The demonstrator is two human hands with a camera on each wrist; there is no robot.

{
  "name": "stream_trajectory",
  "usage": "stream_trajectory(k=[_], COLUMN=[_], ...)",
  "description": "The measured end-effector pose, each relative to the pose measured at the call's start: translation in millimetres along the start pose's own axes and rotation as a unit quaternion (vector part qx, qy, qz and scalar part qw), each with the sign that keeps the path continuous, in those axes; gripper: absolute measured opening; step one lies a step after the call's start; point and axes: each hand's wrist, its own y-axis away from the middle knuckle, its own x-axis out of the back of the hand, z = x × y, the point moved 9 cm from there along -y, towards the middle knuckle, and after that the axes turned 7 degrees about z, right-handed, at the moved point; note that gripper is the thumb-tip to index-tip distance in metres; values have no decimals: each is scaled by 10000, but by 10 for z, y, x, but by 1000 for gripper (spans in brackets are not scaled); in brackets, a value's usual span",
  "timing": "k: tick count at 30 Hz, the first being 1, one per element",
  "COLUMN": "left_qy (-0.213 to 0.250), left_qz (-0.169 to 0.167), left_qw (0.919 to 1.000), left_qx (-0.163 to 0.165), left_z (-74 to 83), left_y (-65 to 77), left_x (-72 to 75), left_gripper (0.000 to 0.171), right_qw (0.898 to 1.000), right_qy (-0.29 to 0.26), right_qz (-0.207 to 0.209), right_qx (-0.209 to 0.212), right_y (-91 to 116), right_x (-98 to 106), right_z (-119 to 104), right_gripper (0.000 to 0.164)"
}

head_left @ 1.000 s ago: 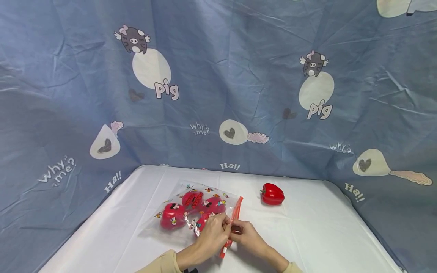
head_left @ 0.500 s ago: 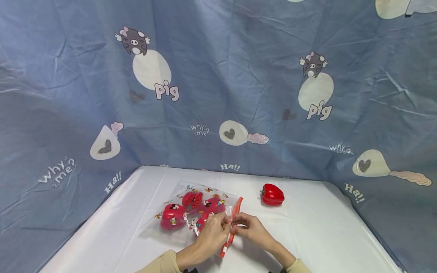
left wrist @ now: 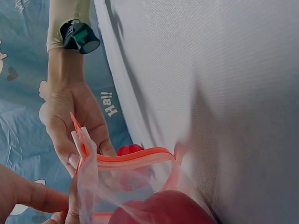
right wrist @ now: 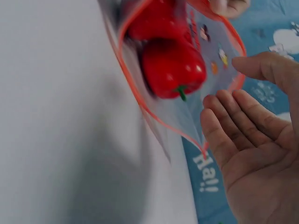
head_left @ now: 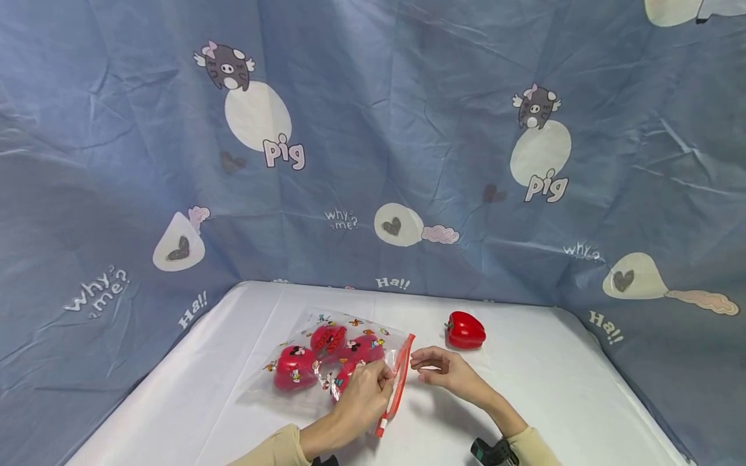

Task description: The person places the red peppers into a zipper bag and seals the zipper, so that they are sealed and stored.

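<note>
A clear zip bag (head_left: 256, 387) printed with cartoon figures lies on the table with several red bell peppers (head_left: 296, 369) inside. Its red zip edge (head_left: 402, 378) faces right, and in the right wrist view the mouth gapes around a bell pepper (right wrist: 173, 70) with a green stem. My left hand (head_left: 362, 393) pinches the upper layer of the bag beside that edge, lifting it. Just right of the mouth hovers my right hand (head_left: 453, 375), fingers extended and relaxed, apart from the bag and holding nothing. Another red bell pepper (head_left: 465, 330) rests on the table beyond it.
A white cloth covers the table (head_left: 542, 388). Behind it hangs a blue curtain (head_left: 361, 162) with pig prints, also falling along the sides. A dark wrist camera (head_left: 494, 452) sits on the right forearm.
My right hand has let go of the zip edge and moved right, its fingers spreading. The left hand keeps its pinch on the bag in the same spot.
</note>
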Motion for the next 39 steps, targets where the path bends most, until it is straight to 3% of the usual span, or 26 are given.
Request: stream_trajectory(k=[7, 20, 28, 39], left_qy=[64, 13, -25, 16], left_qz=[-5, -2, 1, -80], left_qw=[10000, 10000, 10000, 10000], left_qx=[-10, -24, -30, 43], left_z=[0, 8, 11, -16], left_y=[1, 11, 12, 20], left_x=[-7, -21, -19, -37], left_gripper=[9, 9, 9, 9], right_qw=[9995, 9916, 9804, 9669], right_qy=[-91, 184, 254, 290], right_qz=[302, 1278, 1949, 2529], right_qx=[-65, 59, -127, -160], right_y=[4, 54, 97, 153], right_x=[272, 834, 1108, 1332], right_z=[1, 67, 188, 318], right_gripper=[46, 54, 55, 65])
